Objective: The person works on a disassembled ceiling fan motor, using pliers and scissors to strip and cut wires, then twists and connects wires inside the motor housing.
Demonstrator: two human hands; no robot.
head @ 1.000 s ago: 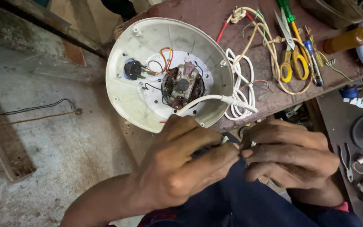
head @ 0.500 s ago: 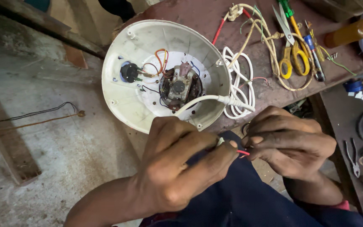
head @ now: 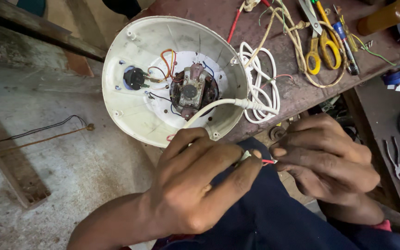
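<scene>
A red wire point(head: 268, 161) is pinched between the fingertips of the left hand point(head: 195, 185) and the right hand point(head: 329, 162), both closed on it, at 6 o'clock from the open shell point(head: 140, 115). The white cord point(head: 218, 105) is already fed into the shell; the wire end is judged not yet connected.

housing point(head: 135, 111): on the desk point(head: 348, 60) left end, overhanging its near edge
motor point(head: 191, 90): in the housing, centre
cord coil point(head: 260, 83): on the desk, just right of the housing
scissors point(head: 322, 46): right of the coil, further back
left hand point(head: 195, 185), right hand point(head: 329, 162): before the desk, fingertips meeting on a wire point(head: 267, 161)
pliers point(head: 396, 159): far right, below desk level
</scene>
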